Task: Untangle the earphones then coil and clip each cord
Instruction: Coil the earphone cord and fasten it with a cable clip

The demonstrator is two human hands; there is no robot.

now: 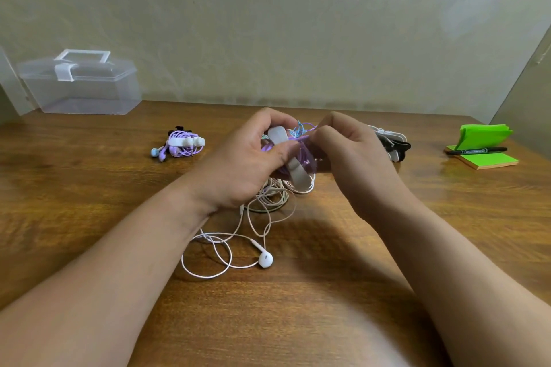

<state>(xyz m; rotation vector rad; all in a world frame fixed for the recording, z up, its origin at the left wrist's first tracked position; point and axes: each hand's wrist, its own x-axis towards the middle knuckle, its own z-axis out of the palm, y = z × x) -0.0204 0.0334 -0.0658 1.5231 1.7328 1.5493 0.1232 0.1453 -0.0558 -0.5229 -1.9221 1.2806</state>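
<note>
Light: soft, fairly bright, from above the desk (89, 232)
Shadows: diffuse, on the desk's middle beneath left hand (247, 164) and right hand (351, 155)
Glare: pale sheen along the desk's left side
Blur: both hands slightly smeared
Distortion: desk's far edge bowed, corners stretched

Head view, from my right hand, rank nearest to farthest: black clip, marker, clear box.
1. Black clip, just right of the right hand.
2. Marker, far right, on green notes.
3. Clear box, far back left.
</note>
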